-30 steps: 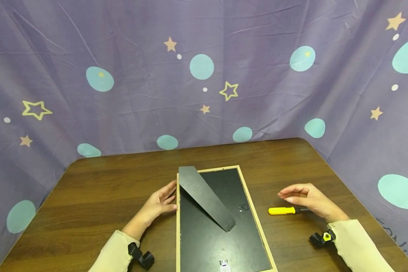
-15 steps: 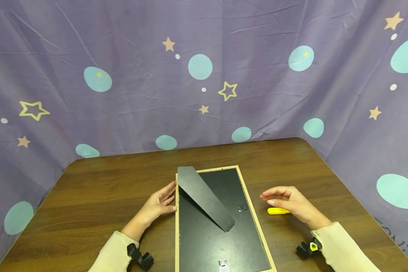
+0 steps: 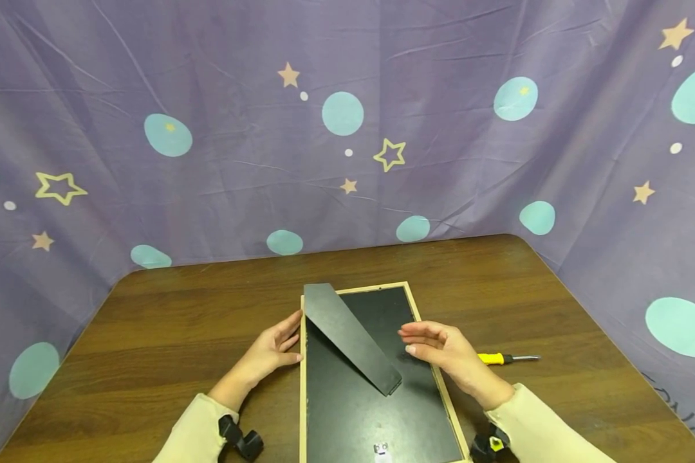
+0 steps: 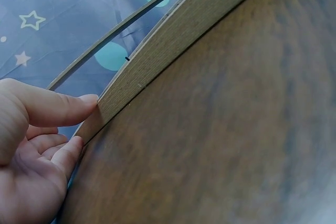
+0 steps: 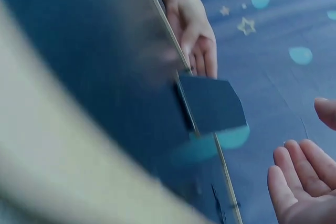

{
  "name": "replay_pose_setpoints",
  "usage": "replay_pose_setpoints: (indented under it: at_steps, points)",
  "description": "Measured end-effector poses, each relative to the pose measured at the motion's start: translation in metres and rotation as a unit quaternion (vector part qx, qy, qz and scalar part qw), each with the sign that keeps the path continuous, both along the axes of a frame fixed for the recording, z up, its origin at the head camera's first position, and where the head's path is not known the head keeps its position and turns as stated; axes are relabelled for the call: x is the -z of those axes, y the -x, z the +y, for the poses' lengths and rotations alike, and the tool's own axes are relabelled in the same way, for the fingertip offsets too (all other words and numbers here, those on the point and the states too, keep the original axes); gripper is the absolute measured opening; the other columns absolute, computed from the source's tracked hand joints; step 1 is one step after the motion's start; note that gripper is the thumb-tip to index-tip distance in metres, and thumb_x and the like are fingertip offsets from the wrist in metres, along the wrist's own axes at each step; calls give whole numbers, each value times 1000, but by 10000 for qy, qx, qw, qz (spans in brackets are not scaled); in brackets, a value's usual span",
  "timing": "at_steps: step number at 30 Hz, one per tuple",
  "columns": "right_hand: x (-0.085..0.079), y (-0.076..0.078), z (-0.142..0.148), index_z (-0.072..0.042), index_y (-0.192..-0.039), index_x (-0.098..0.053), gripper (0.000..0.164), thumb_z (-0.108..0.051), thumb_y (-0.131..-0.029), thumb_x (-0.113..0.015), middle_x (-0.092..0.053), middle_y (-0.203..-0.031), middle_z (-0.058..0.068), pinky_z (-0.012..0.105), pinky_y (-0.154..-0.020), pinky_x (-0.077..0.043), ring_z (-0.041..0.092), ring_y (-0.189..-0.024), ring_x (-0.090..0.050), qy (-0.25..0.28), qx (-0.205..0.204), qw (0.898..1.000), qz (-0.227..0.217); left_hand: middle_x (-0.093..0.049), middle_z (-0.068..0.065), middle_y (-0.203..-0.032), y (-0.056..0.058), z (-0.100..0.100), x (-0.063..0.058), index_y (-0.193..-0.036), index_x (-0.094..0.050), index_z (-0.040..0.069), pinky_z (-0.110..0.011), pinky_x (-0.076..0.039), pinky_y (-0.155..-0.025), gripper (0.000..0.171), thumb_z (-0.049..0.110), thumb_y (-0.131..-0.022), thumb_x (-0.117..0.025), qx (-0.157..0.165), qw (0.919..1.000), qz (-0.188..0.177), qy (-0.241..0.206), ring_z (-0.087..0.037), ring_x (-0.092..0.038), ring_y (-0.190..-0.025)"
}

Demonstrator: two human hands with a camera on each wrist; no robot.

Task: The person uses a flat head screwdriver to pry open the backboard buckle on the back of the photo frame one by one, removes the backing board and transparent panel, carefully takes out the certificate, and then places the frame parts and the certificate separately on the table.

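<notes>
A picture frame (image 3: 347, 411) lies face down on the table, its black backing up and a pale wooden rim around it. The black easel stand (image 3: 353, 334) slants across the backing, its wide end past the upper left corner. My left hand (image 3: 266, 354) touches the frame's left side; in the left wrist view its thumb and fingertips (image 4: 77, 142) rest against the wooden edge (image 4: 152, 61). Over the frame's right edge hovers my right hand (image 3: 440, 350), fingers slightly bent, holding nothing. Behind it lies a screwdriver (image 3: 492, 359) with a yellow handle, partly hidden.
The brown wooden table (image 3: 179, 334) extends on both sides of the frame. A purple patterned curtain (image 3: 237, 128) hangs behind it. A small metal clip (image 3: 381, 448) sits low on the backing. Each sleeve carries a black wrist mount (image 3: 240, 437).
My right hand has moved left, from above the screwdriver to over the frame's right edge, uncovering the screwdriver's shaft. The left hand and the frame stay in place.
</notes>
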State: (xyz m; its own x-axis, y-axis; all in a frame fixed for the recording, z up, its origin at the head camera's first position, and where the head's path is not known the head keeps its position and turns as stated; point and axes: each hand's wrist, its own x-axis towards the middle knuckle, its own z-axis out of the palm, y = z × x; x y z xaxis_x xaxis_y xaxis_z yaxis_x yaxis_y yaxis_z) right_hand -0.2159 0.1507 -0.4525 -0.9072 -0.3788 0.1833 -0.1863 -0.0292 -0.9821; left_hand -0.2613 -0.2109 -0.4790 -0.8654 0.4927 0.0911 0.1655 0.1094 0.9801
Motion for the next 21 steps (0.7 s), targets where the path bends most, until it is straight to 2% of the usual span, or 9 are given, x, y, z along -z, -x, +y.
replay_pose_setpoints:
  at_steps: [3, 6, 10, 16, 21]
  points:
    - [-2, 1, -13, 16, -121, -51, 42, -3, -86, -64, -52, -123, 36, 23, -88, -52, 29, -108, -61, 17, -3, 9999, -111, -11, -28, -152, 0, 0, 0, -145, -14, -13, -19, -35, -105, 85, -19, -75, -62, -2, 10000, -6, -1, -38, -12, -140]
    - [-4, 1, -24, 14, -123, -51, 45, -5, -85, -66, -52, -124, 36, 24, -90, -52, 36, -110, -58, -31, 134, 9998, -160, -11, -28, -152, 0, 0, 0, -145, -14, -13, -19, -34, -105, 85, -19, -75, -62, 3, 10000, -23, 5, -38, -12, -140]
    - [-3, 1, -38, 11, -125, -51, 50, -6, -82, -69, -51, -127, 32, 31, -99, -47, 43, -118, -51, -99, 328, 9990, -278, -11, -28, -152, 0, -1, 0, -145, -14, -13, -20, -35, -105, 85, -19, -75, -62, -4, 10000, -13, 31, -38, -12, -140]
    - [-1, -3, -62, 8, -127, -50, 54, -4, -80, -72, -51, -131, 27, 45, -106, -39, 39, -121, -48, 51, 666, 9965, -508, -11, -29, -151, -1, -1, -2, -144, -14, -14, -21, -36, -105, 84, -19, -75, -62, 4, 10000, 31, 61, -40, -12, -139]
    - [3, -8, -76, 6, -127, -51, 56, -4, -77, -74, -53, -130, 23, 50, -106, -36, 35, -120, -49, 101, 1163, 9911, -646, -11, -29, -152, -1, 0, -3, -144, -14, -13, -23, -35, -106, 84, -18, -76, -63, 68, 9999, 26, 81, -40, -12, -139]
